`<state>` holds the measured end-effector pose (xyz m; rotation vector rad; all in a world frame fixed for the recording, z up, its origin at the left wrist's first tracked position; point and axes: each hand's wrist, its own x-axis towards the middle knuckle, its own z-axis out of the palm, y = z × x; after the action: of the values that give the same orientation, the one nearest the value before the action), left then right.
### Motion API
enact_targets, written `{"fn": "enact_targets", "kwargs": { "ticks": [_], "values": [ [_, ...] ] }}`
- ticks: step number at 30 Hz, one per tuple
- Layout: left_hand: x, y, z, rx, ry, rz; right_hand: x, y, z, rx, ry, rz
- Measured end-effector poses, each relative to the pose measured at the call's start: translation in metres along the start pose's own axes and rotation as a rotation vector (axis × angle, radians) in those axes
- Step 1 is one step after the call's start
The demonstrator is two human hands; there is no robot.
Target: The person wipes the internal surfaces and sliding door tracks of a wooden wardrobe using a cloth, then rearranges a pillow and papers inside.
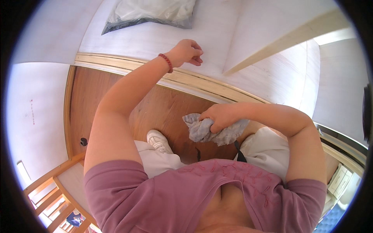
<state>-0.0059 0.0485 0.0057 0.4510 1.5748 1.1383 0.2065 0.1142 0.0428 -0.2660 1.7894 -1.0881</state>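
My right hand (223, 115) grips a crumpled grey-white cloth (204, 131), which hangs above the wooden floor between my legs. My left hand (186, 53), with a red beaded bracelet (166, 62) at the wrist, is held over the white floor panel (140, 43) of a cabinet. Its fingers are loosely curled and slightly apart, and nothing shows in them. Beyond it lies a clear plastic bag (154, 11) with white, soft-looking contents. A pale wooden sill with grooved tracks (204, 86) runs along the cabinet's front, below my left hand.
An upright divider with a pale wooden edge (285, 45) splits the cabinet to the right. Brown wooden flooring (163, 102) lies below, with my white shoe (158, 141) on it. A small black object (83, 141) stands at left, near a slatted wooden bed frame (55, 198).
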Motion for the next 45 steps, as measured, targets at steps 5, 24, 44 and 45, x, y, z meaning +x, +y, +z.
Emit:
{"fn": "enact_targets", "kwargs": {
  "ticks": [5, 24, 44, 45],
  "values": [
    [0.024, 0.012, 0.034, 0.007, 0.056, 0.024, -0.022, 0.002, 0.005, -0.014, 0.061, -0.013],
    [-0.140, -0.060, 0.031, -0.404, -0.554, -0.363, -0.016, -0.013, -0.010, 0.473, 0.601, -0.105],
    [-0.070, -0.076, 0.030, 1.192, -0.013, 0.683, -0.017, 0.054, -0.024, 0.029, 0.694, -0.206],
    [-0.074, -0.077, 0.049, 1.213, -0.045, 0.689, -0.019, 0.058, -0.019, 0.021, 0.688, -0.231]
  ]
}}
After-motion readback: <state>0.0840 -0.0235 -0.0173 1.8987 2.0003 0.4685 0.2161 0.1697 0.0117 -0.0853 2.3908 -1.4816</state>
